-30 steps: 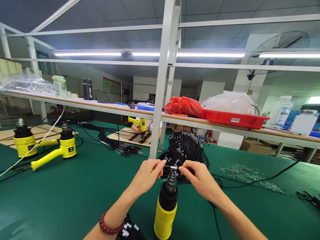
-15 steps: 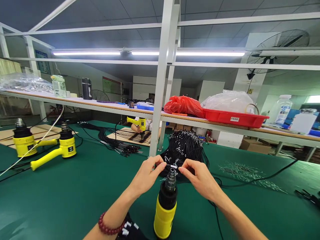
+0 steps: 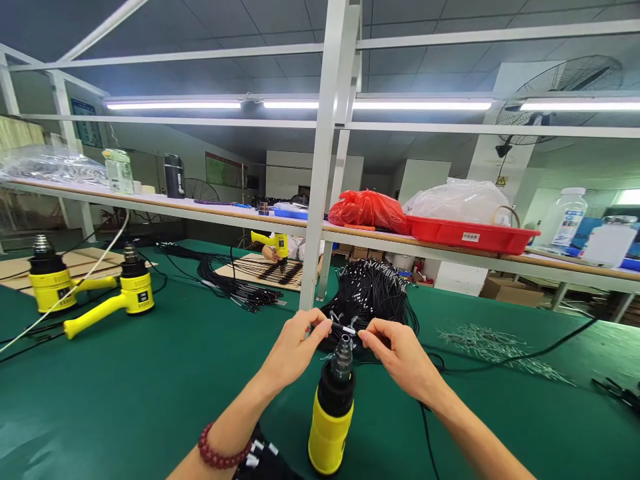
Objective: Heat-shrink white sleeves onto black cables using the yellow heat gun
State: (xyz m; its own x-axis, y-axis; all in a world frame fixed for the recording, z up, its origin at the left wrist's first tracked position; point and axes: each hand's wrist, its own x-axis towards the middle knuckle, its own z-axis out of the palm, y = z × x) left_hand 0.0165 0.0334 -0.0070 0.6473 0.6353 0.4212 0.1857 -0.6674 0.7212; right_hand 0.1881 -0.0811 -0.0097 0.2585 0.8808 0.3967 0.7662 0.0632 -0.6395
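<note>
Between my hands a thin black cable (image 3: 344, 328) with a white sleeve on it is held level, just above the nozzle of an upright yellow heat gun (image 3: 331, 427). My left hand (image 3: 296, 347) pinches the cable's left part between thumb and forefinger. On the other side, my right hand (image 3: 395, 350) pinches its right end, fingertips close to the nozzle mouth. Behind them lies a large bundle of black cables (image 3: 373, 293) with white tips. More black cables with white sleeves (image 3: 265, 457) show beneath my left forearm.
Two more yellow heat guns (image 3: 136, 290) stand at the left. Thin clear strands (image 3: 500, 347) lie on the green table at right. A shelf post (image 3: 327, 153) rises ahead; a red tray (image 3: 470, 235) sits on the shelf. Across the table, another person's hand (image 3: 271, 253) holds a heat gun.
Both my hands stay nearly in place over the nozzle, the cable still between them. The view has shifted very slightly. Across the table, the other person's heat gun has moved a little left.
</note>
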